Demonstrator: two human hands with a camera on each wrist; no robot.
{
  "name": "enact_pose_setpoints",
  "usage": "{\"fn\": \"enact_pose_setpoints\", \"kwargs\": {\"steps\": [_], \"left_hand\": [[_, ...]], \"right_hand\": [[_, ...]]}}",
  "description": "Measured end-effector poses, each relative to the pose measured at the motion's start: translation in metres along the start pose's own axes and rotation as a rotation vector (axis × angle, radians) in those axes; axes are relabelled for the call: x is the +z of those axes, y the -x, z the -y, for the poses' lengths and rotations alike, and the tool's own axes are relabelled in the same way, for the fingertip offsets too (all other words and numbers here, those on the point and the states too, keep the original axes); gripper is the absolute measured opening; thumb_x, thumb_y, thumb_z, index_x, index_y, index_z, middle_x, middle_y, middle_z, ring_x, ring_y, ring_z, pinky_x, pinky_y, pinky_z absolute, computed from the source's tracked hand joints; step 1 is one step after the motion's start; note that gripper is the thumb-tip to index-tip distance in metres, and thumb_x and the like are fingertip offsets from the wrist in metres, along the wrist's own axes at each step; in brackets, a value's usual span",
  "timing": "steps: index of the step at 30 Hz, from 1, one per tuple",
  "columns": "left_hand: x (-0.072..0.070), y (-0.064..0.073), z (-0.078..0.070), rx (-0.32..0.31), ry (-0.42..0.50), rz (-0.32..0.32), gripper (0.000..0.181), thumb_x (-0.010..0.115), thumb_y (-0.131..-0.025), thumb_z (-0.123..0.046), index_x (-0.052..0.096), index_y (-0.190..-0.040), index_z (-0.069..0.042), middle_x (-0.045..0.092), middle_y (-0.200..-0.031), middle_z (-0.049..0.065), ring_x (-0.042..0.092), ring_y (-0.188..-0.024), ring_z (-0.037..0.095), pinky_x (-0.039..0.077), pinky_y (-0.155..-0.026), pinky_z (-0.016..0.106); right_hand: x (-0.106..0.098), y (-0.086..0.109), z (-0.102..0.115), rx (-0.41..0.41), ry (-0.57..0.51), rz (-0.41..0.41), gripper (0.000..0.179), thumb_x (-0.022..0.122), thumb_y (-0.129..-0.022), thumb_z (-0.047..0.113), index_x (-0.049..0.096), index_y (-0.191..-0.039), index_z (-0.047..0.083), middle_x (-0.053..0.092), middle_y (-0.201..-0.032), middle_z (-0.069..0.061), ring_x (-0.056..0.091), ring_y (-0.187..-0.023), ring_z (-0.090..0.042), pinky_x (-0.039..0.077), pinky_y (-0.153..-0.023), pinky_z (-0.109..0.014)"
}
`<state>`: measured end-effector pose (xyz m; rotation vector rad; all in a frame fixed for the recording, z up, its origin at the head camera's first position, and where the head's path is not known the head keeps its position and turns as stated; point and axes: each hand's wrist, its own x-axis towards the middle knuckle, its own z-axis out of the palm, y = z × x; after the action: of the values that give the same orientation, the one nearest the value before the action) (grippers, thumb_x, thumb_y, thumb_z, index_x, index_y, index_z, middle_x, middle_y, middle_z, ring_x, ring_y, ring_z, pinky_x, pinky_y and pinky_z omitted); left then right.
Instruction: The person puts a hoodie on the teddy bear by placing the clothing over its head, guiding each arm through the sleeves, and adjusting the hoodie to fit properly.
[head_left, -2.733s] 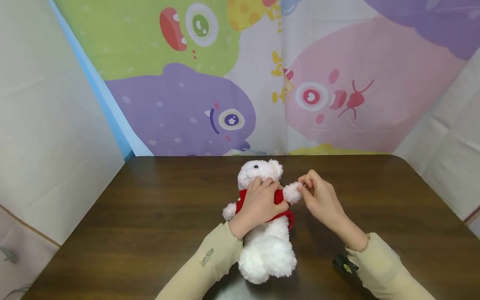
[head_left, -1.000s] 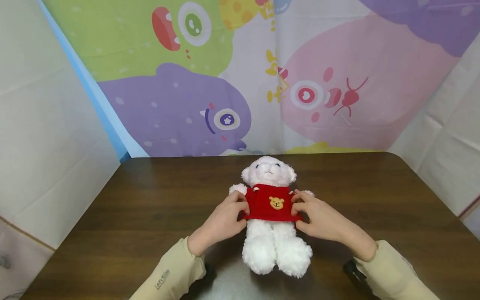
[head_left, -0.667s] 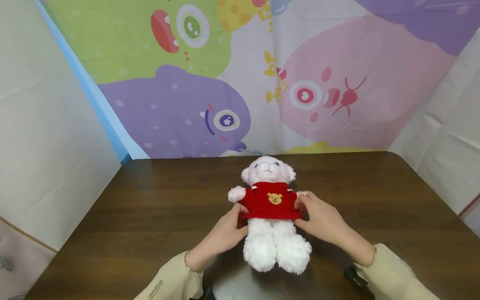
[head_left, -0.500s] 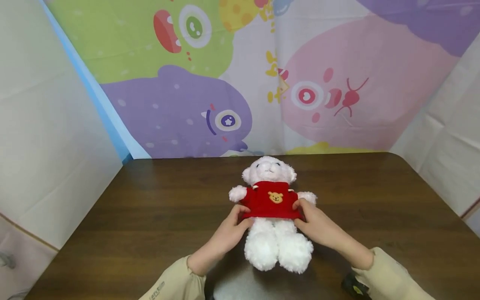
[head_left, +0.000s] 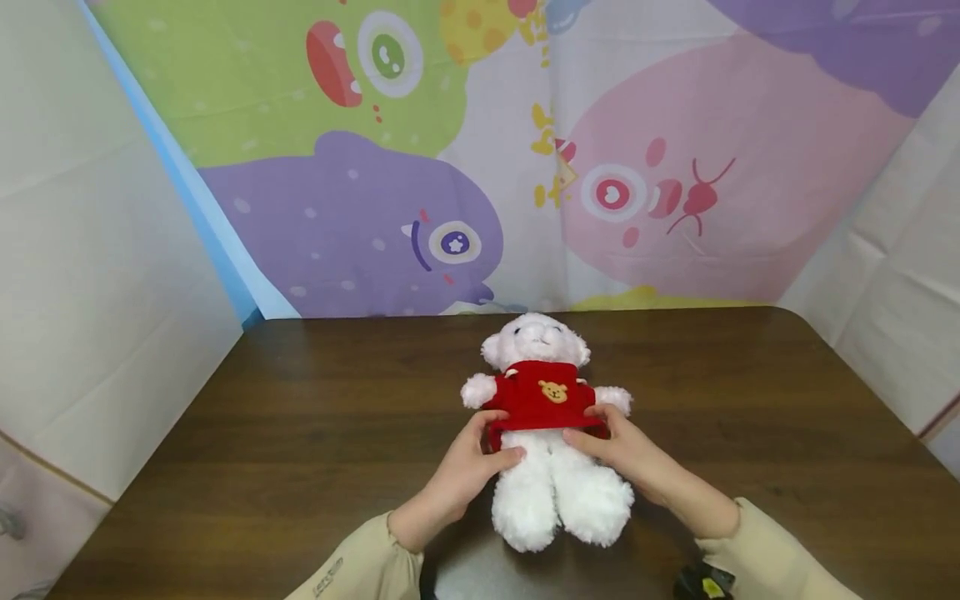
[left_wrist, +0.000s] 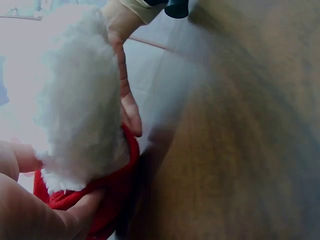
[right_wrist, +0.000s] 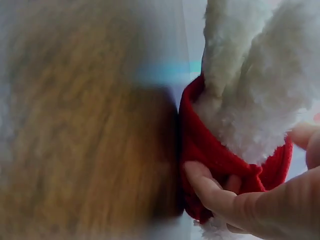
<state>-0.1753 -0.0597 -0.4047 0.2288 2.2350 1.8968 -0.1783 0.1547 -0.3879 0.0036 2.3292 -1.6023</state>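
A white plush teddy bear [head_left: 561, 492] in a red sweater [head_left: 536, 404] with a yellow bear-face patch lies on its back, its head at the far side. My left hand [head_left: 467, 467] grips the sweater's hem at the bear's left-of-view side, thumb on the fur of a leg. On the opposite side my right hand [head_left: 630, 454] holds the hem, its thumb over the lower belly. Seen in the right wrist view, several fingers [right_wrist: 212, 192] press the red cloth from outside. The left wrist view shows fingers [left_wrist: 82, 212] on the sweater. Some fingertips are hidden beneath the bear.
The bear lies on a dark brown wooden table [head_left: 337, 400]. Behind it hangs a cloth [head_left: 525, 250] printed with cartoon monsters. White sheets [head_left: 97, 250] flank the table. A black strapped device [head_left: 703, 582] sits by the right sleeve.
Earlier the bear was tilted, with my left hand on its chest and my right at its paw. Now it faces up, both hands hold the sweater's sides, and the front hem sits slightly higher.
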Motion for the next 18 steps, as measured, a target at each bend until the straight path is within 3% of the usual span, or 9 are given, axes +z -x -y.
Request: {"fn": "enact_pose_setpoints", "kwargs": {"steps": [4,7,11,13,18], "left_hand": [[-0.002,-0.003,-0.002,-0.017,0.026,0.038,0.05,0.066,-0.079,-0.011,0.041,-0.12,-0.001,0.048,-0.116,0.014,0.047,-0.105,0.023,0.047,-0.086,0.035],[-0.005,-0.006,-0.006,-0.074,0.083,0.045,0.04,0.06,-0.084,-0.02,0.042,-0.115,-0.002,0.049,-0.112,0.013,0.051,-0.093,0.019,0.05,-0.077,0.031],[-0.012,-0.009,-0.011,-0.131,0.127,-0.005,0.033,0.05,-0.092,-0.029,0.046,-0.112,-0.003,0.052,-0.105,0.011,0.054,-0.069,0.015,0.052,-0.066,0.03],[-0.013,-0.012,-0.011,-0.124,0.119,-0.026,0.03,0.049,-0.092,-0.023,0.047,-0.113,-0.003,0.054,-0.096,0.009,0.053,-0.063,0.015,0.053,-0.063,0.031],[-0.011,-0.015,-0.01,-0.064,0.087,-0.007,0.04,0.049,-0.086,-0.005,0.042,-0.126,-0.005,0.047,-0.084,0.005,0.052,-0.076,0.017,0.053,-0.061,0.031]], "right_hand": [[-0.003,-0.001,0.0,0.032,-0.072,0.025,0.058,0.045,-0.091,0.043,0.03,-0.127,0.0,0.037,-0.13,-0.021,0.043,-0.111,-0.031,0.048,-0.083,-0.039],[-0.003,-0.001,0.0,0.017,-0.095,0.016,0.046,0.047,-0.093,0.031,0.032,-0.124,-0.001,0.043,-0.122,-0.02,0.045,-0.106,-0.029,0.049,-0.079,-0.035],[-0.003,-0.001,0.0,-0.008,-0.098,0.003,0.04,0.054,-0.088,0.015,0.036,-0.12,-0.002,0.048,-0.112,-0.017,0.047,-0.103,-0.026,0.049,-0.077,-0.031],[-0.003,0.0,0.001,-0.024,-0.102,-0.002,0.043,0.056,-0.087,0.013,0.036,-0.122,-0.001,0.047,-0.115,-0.018,0.045,-0.106,-0.028,0.05,-0.079,-0.033],[-0.005,0.0,0.002,-0.089,-0.056,-0.049,0.049,0.059,-0.084,0.008,0.037,-0.127,0.0,0.043,-0.122,-0.022,0.039,-0.114,-0.034,0.051,-0.08,-0.036]]}}
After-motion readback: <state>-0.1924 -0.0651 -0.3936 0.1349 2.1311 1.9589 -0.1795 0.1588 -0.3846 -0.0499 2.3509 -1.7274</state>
